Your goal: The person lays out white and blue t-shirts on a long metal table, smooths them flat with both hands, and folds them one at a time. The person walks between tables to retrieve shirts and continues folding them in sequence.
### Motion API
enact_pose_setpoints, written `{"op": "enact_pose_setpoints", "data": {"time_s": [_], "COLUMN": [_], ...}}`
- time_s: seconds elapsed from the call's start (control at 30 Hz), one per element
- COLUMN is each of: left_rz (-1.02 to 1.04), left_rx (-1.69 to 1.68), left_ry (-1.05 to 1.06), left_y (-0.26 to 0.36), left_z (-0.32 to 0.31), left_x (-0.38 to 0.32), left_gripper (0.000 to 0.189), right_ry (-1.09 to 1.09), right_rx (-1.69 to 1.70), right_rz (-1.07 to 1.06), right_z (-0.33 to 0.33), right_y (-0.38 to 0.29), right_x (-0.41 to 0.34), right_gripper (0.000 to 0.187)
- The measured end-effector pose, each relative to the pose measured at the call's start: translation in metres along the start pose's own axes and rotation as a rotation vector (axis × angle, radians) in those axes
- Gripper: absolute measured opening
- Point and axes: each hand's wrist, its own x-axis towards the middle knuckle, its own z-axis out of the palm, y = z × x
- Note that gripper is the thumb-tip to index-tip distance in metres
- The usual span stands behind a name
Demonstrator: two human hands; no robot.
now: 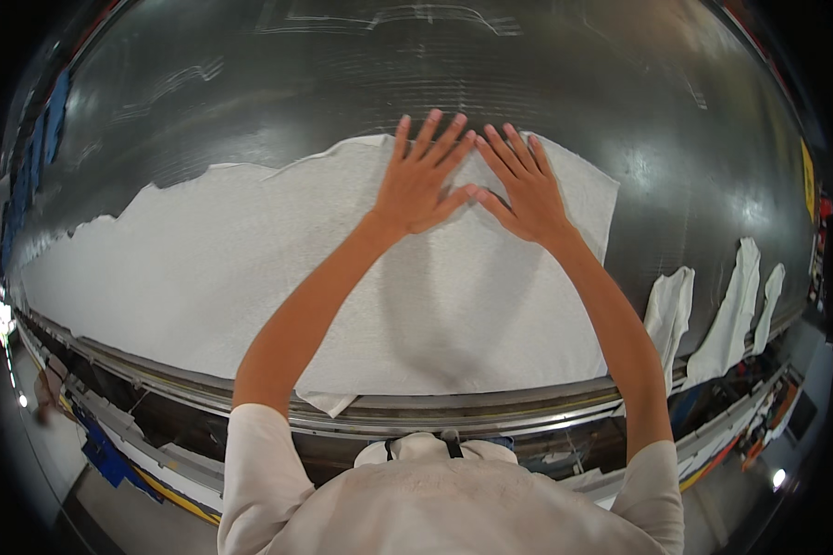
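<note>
A large sheet of white fabric lies spread along the front part of a dark, smooth tabletop. Its far edge is ragged on the left and runs out to a corner on the right. My left hand rests palm down at the far edge, fingers spread, with the fingertips reaching past the cloth. Close beside it, my right hand is also flat on the fabric with its fingers apart. The two thumbs and index fingertips nearly meet. Neither hand grips anything. A small fold of cloth hangs over the front edge near my left elbow.
Several narrow white cloth pieces lie at the right, some reaching the front edge. A metal rail runs along that edge, before my body. Blue cloth lines the far left side. White chalk-like marks show on the tabletop.
</note>
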Motion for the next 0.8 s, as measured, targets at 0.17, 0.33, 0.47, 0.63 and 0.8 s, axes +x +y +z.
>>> {"op": "enact_pose_setpoints", "data": {"time_s": [0.17, 0.33, 0.47, 0.63, 0.8], "left_rz": [-0.07, -0.279, -0.284, -0.286, -0.317], "left_rx": [-0.052, 0.02, 0.074, 0.122, 0.07], "left_ry": [0.007, 0.016, 0.048, 0.102, 0.131], "left_y": [-0.004, -0.029, -0.039, -0.046, -0.047], "left_z": [-0.008, -0.027, -0.032, -0.026, -0.023], "left_x": [-0.042, -0.091, -0.075, -0.048, -0.047], "left_gripper": [0.074, 0.078, 0.078, 0.078, 0.082], "right_ry": [-0.029, -0.011, -0.018, -0.016, 0.014], "right_rx": [0.005, 0.008, 0.006, 0.015, 0.042], "right_rz": [-0.008, -0.004, 0.005, 0.004, 0.024], "right_z": [-0.004, 0.0, 0.0, 0.0, 0.001], "right_y": [-0.002, -0.001, -0.002, -0.003, -0.001], "right_x": [0.005, 0.003, 0.002, 0.002, 0.002], "right_gripper": [0.068, 0.068, 0.067, 0.068, 0.07]}}
